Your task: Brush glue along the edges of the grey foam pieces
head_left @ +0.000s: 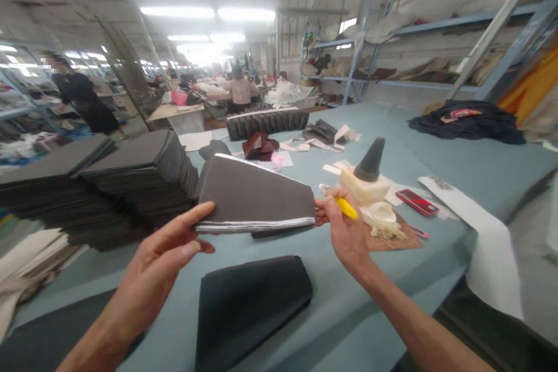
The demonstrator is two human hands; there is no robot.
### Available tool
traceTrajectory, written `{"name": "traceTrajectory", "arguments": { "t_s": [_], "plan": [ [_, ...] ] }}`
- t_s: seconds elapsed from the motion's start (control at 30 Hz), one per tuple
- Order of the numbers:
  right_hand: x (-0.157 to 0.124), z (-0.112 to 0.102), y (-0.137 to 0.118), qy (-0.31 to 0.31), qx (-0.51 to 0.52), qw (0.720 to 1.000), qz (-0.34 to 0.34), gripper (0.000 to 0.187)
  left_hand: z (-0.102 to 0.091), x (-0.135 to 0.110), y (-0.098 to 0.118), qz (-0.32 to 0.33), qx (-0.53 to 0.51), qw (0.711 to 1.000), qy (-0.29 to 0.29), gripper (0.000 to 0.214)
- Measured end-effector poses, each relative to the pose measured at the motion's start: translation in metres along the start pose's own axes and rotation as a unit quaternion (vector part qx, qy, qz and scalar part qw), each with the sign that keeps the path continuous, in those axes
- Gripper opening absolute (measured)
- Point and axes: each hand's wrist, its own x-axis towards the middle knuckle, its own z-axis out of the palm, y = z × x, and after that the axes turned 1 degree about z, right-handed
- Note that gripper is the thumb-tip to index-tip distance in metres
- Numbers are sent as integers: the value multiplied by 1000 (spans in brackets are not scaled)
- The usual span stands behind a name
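A stack of dark grey fabric pieces with white edges is held up between my two hands. My left hand grips its left end, thumb below and index finger along the top. At the narrower right end, my right hand pinches the stack's edge. A yellow-handled tool with a whitish tip is also tucked in my right hand; its exact kind is unclear. Below, a folded dark fabric stack lies on the blue-green table cover. Another dark piece shows partly beneath the held stack.
Tall piles of dark fabric pieces stand at left. To the right are a black cone on a pale block, a red phone and a white paper strip. A row of dark bundles lies behind. Other people are farther off.
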Motion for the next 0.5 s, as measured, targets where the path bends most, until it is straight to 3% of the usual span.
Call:
{"name": "traceTrajectory", "arguments": {
  "t_s": [0.2,0.4,0.5],
  "plan": [
    [-14,4,-27,34,-73,995,-55,34,-3,-37,-1,25,48,998,-45,76],
    [-26,3,-41,16,-112,990,-89,36,-7,-70,5,70,50,996,-9,62],
    [-35,-1,-47,2,-125,988,-89,44,-10,-85,7,81,5,997,-7,64]
  ]
}}
